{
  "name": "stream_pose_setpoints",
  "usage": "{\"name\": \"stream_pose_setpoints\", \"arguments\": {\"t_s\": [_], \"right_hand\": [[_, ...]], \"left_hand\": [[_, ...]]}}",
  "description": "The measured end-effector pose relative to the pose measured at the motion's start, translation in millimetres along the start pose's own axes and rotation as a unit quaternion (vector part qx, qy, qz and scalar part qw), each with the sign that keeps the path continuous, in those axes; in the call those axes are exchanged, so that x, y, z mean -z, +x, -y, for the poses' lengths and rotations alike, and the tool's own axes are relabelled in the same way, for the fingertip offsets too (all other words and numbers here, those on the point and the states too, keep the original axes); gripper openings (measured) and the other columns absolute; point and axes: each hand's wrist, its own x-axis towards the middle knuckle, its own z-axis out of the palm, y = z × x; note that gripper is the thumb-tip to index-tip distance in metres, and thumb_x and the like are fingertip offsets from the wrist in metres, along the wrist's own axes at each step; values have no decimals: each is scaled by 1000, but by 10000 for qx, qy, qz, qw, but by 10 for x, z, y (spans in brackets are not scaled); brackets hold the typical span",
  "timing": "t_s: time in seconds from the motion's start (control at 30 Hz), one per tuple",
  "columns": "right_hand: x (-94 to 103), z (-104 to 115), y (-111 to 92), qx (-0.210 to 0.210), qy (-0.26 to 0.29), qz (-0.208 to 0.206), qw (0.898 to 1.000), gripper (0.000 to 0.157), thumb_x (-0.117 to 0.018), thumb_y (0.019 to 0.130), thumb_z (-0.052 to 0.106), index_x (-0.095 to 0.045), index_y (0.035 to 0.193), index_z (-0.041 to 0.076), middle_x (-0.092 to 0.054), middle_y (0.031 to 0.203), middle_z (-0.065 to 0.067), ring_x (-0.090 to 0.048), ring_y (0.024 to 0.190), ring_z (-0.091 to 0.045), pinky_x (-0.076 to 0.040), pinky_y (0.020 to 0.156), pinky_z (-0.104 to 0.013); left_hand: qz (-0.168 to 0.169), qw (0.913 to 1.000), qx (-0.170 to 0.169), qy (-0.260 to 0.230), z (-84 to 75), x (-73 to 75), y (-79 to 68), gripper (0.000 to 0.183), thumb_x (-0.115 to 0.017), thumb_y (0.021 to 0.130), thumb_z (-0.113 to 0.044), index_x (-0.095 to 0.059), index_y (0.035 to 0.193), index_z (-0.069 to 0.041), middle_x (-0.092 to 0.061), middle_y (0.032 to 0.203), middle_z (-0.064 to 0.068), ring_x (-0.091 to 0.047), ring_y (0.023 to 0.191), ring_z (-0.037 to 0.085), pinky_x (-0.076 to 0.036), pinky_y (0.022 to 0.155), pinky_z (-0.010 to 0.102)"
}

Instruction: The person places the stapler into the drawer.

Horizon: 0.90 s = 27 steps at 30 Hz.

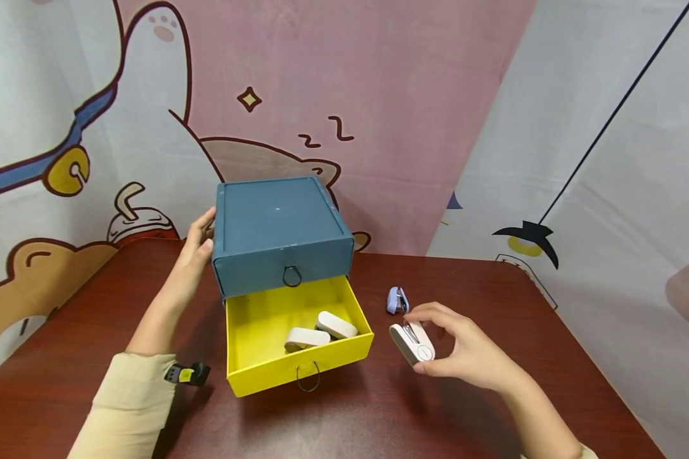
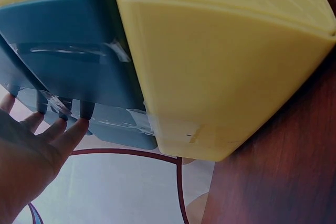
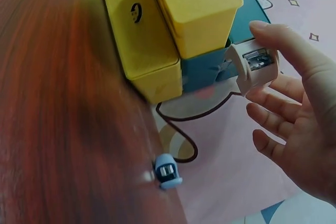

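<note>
Thumb and fingers of my right hand (image 1: 465, 347) pinch a white mini stapler (image 1: 411, 342), raised over the table to the right of the drawers. A light purple mini stapler (image 1: 397, 300) lies on the table just beyond it. My left hand (image 1: 198, 239) rests against the left side of the blue drawer box (image 1: 281, 217); the left wrist view has its straight fingers (image 2: 76, 135) at the blue wall. Below the blue box, a yellow drawer (image 1: 252, 325) is pulled out. Inside, near its front right corner, are two white staplers, one (image 1: 308, 336) beside the other (image 1: 336, 324).
The drawers stand on a dark red-brown wooden table (image 1: 298, 433). Wire ring pulls hang on the blue front (image 1: 291, 276) and the yellow front (image 1: 308, 377). A cartoon-printed curtain (image 1: 407, 127) rises behind the table. A black strap device (image 1: 187, 374) sits at my left cuff.
</note>
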Motion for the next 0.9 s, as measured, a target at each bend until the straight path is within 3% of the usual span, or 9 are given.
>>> {"name": "stream_pose_setpoints", "arguments": {"t_s": [0.33,0.57,0.9], "right_hand": [[-29,170,126,76,-18,-228,9997,62,-88,68,22,-60,123,25,-55,122,10,-51,102,-11,-43,82,-32],[-91,293,230,369,218,-399,9983,61,-87,69,18,-61,124,22,-56,122,7,-51,104,-15,-43,85,-34],[-241,505,395,599,407,-585,9957,62,-88,67,18,-63,123,19,-58,120,4,-51,101,-18,-43,81,-32]], "left_hand": [[-4,10000,-14,-47,3,2,10,65,-37,98,-45,-14,154,-20,-16,154,12,-19,136,33,-16,102,60],[-1,10000,-16,-90,8,-3,14,66,-37,98,-46,-14,154,-21,-17,154,11,-19,135,33,-16,102,59],[14,10000,-39,-82,35,2,24,65,-37,98,-46,-14,154,-21,-17,154,11,-19,136,34,-15,102,60]]}}
